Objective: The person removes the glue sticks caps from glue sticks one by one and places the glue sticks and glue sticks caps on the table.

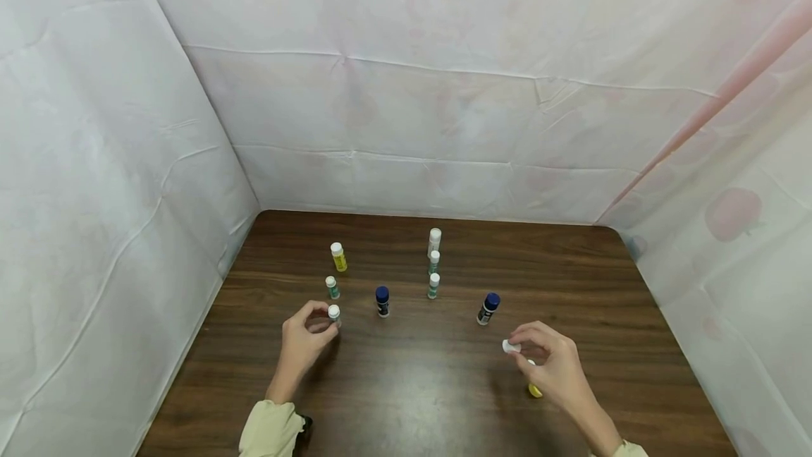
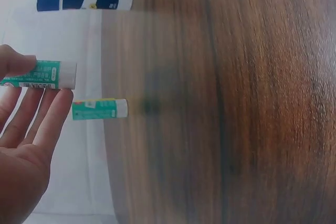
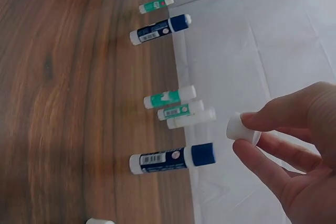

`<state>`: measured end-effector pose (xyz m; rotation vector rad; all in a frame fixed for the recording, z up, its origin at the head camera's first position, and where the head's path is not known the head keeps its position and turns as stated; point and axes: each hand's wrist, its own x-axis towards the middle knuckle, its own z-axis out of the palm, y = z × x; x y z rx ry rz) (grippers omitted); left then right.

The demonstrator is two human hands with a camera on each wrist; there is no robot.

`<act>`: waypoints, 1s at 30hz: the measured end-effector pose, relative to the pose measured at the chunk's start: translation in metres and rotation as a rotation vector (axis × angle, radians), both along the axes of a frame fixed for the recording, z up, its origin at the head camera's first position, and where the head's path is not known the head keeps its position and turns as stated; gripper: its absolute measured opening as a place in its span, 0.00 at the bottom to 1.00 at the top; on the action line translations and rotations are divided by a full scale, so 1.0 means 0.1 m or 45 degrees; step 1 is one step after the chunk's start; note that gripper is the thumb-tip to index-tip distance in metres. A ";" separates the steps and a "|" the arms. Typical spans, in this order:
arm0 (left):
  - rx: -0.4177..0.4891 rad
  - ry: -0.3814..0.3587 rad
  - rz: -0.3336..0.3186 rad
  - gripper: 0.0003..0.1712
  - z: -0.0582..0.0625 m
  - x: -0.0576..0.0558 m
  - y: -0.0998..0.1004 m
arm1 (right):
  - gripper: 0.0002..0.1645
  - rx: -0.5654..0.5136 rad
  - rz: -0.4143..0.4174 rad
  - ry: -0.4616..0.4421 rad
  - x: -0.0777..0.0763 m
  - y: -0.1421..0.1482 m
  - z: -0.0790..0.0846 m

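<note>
My left hand (image 1: 304, 337) holds a green glue stick (image 2: 48, 74) with a white cap upright between thumb and fingers. In the left wrist view its white base looks raised off the wood. Just beyond it stands another green glue stick (image 1: 333, 288). On the other side, my right hand (image 1: 548, 358) pinches a short white cap (image 3: 243, 129) between thumb and fingertip, above the table. A yellow glue stick (image 1: 535, 391) stands below that hand, mostly hidden by it. The nearest glue stick beyond the right hand has a dark blue cap (image 1: 491, 300).
A yellow glue stick (image 1: 339, 258) stands at the back left, and a blue one (image 1: 383, 302) left of centre. Two green glue sticks (image 1: 433, 286) and a white one (image 1: 434, 240) form a row at the centre. White cloth walls (image 1: 406, 111) border the brown table (image 1: 406, 400).
</note>
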<state>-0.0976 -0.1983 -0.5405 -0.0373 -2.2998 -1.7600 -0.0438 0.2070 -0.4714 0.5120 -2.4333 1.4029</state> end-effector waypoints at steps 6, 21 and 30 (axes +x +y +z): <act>-0.019 -0.056 0.029 0.16 -0.18 -0.09 -0.09 | 0.20 0.054 -0.065 -0.051 -0.03 0.04 -0.09; -0.010 -0.184 0.085 0.16 -0.37 -0.20 -0.21 | 0.19 0.185 -0.166 -0.116 -0.08 0.11 -0.63; -0.025 -0.221 0.062 0.15 -0.16 -0.15 -0.20 | 0.21 0.259 -0.190 -0.244 -0.07 0.09 -0.78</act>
